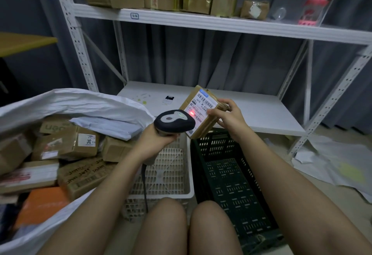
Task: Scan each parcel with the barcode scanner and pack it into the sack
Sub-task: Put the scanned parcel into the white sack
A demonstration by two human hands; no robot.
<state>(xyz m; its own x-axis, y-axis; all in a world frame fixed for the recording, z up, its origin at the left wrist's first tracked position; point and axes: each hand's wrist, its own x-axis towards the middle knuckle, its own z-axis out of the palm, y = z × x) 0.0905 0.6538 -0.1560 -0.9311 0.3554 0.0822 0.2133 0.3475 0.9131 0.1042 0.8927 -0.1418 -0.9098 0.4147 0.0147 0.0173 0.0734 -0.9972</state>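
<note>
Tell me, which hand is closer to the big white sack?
The left hand. It grips the scanner just right of the sack full of boxes. The right hand is farther right, holding the parcel above the dark crate.

sack (pixel 66 101) cut off left, scanner (pixel 174 121) hiding label's (pixel 203 108) corner

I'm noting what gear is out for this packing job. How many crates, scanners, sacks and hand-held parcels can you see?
Crates: 2, one white crate and one dark green crate
Barcode scanner: 1, in the left hand
Sack: 1
Hand-held parcel: 1, in the right hand
Total: 5
</note>
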